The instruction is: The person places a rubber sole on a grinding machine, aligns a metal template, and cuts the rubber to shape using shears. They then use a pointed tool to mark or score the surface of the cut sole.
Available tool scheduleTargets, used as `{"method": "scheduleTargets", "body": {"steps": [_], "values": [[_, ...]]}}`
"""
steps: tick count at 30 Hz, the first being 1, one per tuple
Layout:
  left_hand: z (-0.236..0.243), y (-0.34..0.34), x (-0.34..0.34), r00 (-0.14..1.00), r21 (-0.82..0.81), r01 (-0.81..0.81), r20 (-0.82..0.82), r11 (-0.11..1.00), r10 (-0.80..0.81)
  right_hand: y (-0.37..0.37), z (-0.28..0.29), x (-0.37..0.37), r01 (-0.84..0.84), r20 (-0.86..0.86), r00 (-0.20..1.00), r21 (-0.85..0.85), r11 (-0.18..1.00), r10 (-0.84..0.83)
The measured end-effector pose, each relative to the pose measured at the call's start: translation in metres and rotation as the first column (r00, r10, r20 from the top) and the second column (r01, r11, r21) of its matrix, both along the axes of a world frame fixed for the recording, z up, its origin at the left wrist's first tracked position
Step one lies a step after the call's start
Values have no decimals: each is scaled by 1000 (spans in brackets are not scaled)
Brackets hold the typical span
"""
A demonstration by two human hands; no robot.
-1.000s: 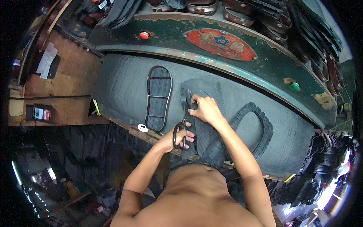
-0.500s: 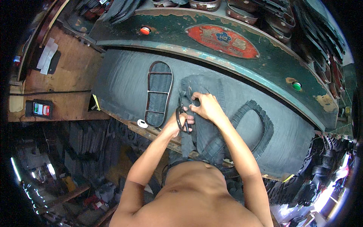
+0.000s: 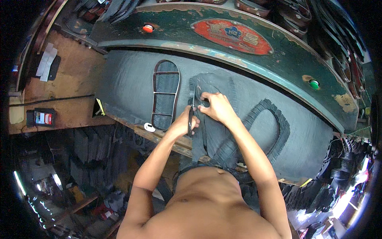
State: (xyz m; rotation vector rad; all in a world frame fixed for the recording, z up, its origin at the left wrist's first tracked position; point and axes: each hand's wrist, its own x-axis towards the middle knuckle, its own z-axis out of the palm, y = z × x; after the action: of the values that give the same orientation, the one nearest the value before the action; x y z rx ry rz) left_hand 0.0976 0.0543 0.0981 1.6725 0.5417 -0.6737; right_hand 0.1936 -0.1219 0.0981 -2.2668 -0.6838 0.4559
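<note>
My left hand (image 3: pixel 182 124) grips a pair of black-handled scissors (image 3: pixel 190 119), fingers through and around the handles. Their blades point away from me, at the left edge of a dark grey rubber sheet (image 3: pixel 217 133). This sheet lies on the work surface and reaches back toward my waist. On top of it, my right hand (image 3: pixel 219 108) pinches the rubber between thumb and fingers, just right of the blades. A curved line runs across the sheet's far part. The exact spot where blades and rubber meet is too small to make out.
A sole-shaped metal cutting die (image 3: pixel 176 93) stands left on the grey press bed (image 3: pixel 127 79), over ribbed rubber. Beside it sits a small white object (image 3: pixel 149 127). A ring-shaped rubber offcut (image 3: pixel 283 131) lies at right. Behind runs the green press beam (image 3: pixel 167 24) with red and green buttons.
My left hand has turned the scissors, so their handles now show narrow instead of spread. My right hand keeps its pinch on the rubber. The whole view has shifted slightly.
</note>
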Motion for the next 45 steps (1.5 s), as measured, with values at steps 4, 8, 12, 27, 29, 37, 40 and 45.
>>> {"method": "scheduleTargets", "body": {"steps": [4,8,12,27,29,37,40,45], "values": [[0,3,1,999,-8,26,32,1000,-26,1,-3,0,2,29,1000,81,997,-4],[-4,2,4,996,27,58,72,998,-60,1,-6,-1,2,70,998,89,996,-8],[-7,2,7,1000,-34,-6,21,999,7,-2,-5,-2,34,3,999,85,996,-34],[20,-14,10,998,168,47,32,985,-53,-2,-6,-2,51,-16,999,75,996,-49],[23,-12,9,998,181,41,38,983,-48,-4,-5,-2,61,-30,998,80,995,-59],[20,7,39,998,14,70,1,997,-70,-6,-4,-9,78,22,996,134,988,-82],[21,12,47,996,-78,19,-84,997,-25,-6,-7,-12,115,26,992,169,979,-121],[29,17,43,992,-64,121,-13,991,-122,-11,-12,-14,148,-52,989,229,962,-140]]}}
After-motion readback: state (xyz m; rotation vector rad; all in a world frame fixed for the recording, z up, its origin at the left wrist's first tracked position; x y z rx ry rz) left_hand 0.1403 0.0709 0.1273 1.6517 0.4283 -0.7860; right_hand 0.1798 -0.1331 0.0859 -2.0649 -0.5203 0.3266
